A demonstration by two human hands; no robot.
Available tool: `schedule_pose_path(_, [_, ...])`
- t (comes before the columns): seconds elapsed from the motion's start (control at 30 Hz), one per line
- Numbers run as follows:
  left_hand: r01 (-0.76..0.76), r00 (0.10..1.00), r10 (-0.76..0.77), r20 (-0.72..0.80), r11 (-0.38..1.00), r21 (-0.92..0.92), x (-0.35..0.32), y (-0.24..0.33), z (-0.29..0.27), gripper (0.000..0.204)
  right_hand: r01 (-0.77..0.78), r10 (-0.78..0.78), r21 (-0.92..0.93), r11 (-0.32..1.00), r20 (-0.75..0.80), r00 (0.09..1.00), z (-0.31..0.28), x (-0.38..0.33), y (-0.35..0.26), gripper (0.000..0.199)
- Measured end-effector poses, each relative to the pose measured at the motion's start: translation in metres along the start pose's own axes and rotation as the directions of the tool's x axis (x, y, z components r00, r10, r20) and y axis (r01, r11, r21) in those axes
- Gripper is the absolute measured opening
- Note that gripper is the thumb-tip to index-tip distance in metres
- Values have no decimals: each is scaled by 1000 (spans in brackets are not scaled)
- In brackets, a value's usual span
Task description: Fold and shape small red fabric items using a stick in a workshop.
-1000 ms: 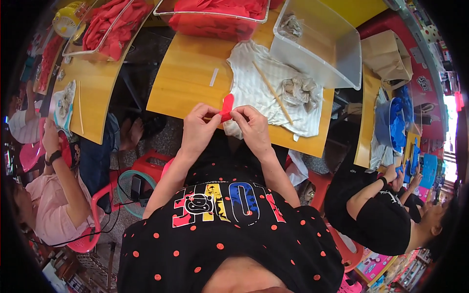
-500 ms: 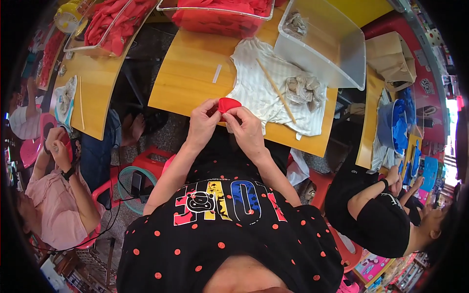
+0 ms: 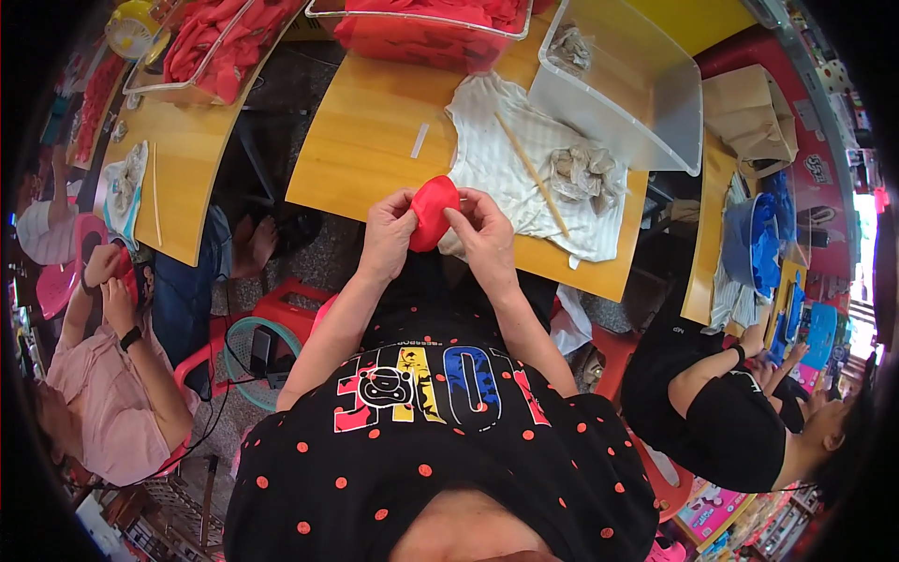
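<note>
A small red fabric piece is held just over the table's near edge, its broad face turned up. My left hand grips its left side between thumb and fingers. My right hand pinches its right edge. Beyond my hands lies a white striped garment, spread flat on the wooden table. A thin wooden stick rests slantwise on the garment, beside a crumpled greyish-beige bundle.
Behind the table stand a clear bin of red pieces and a clear bin with a crumpled wad in it. A short white strip lies on the wood. Co-workers sit at left and right; a basket is on the left.
The red piece has been opened out and now shows a larger, longer face between my hands. My right hand has moved slightly right and down. The co-worker's hands at left have shifted.
</note>
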State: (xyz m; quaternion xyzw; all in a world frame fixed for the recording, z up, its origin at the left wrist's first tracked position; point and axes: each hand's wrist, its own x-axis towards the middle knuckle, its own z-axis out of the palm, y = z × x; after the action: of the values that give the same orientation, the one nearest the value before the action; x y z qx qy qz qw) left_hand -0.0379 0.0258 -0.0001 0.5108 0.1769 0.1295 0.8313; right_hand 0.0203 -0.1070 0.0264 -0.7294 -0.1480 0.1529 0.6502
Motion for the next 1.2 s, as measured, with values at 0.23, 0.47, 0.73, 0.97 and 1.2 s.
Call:
schedule_pose_path(0.23, [93, 994, -97, -52, 993, -73, -1, 6, 1, 16, -49, 49, 14, 999, 10, 999, 7, -8, -6, 26])
schedule_pose_path(0.47, [-95, 983, 114, -145, 987, 128, 2, 0, 3, 17, 366, -406, -362, 857, -39, 913, 12, -10, -20, 32])
schedule_pose_path(0.73, [-150, 966, 182, -183, 973, 176, 4, -8, 12, 17, 184, -174, -183, 966, 70, 982, 16, -7, -4, 15])
schedule_pose_path(0.97, [-66, 993, 75, -94, 994, 93, 5, -4, 9, 27, 261, -244, -152, 953, 122, 962, 14, -8, 0, 10])
schedule_pose_path(1.2, [-9, 999, 12, -46, 998, 64, 5, -4, 3, 22, 193, -177, -112, 975, 142, 974, 17, -12, -1, 12])
